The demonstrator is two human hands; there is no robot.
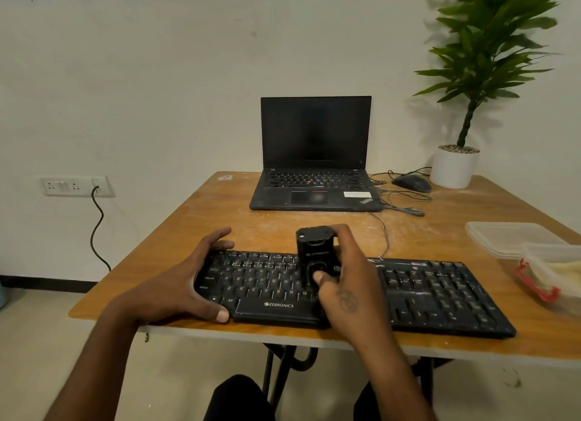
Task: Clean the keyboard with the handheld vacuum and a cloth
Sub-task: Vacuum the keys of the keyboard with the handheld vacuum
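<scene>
Gripping a small black handheld vacuum (315, 253) in the right hand (344, 282), a person seated at a worn wooden table (195, 219) holds the device upright on the middle of a black Zebronics keyboard (408, 291). The thumb lies across the vacuum's front face, and the other fingers wrap around its far side up to the cap. The vacuum's lower end is hidden by the hand, so contact with the keys cannot be confirmed.

The left hand (191, 279) clasps the keyboard's left end, its fingers curled over the far edge and its thumb pressed on the table at the near edge. The keyboard lies along the near edge of the table, angled slightly, with pale dust showing between several keys.

Farther back, an open black laptop (315, 156) with a dark screen stands near the far edge of the table. To its right sit a black mouse (412, 182) and a loose tangle of thin cable (405, 200), with a white potted plant (471, 90) in the far right corner. At the right edge, a clear plastic container (553, 276) with a red clasp sits beside its separate lid (506, 235). On the wall to the left, a dark cord (98, 228) hangs from a white socket panel (75, 186).
</scene>
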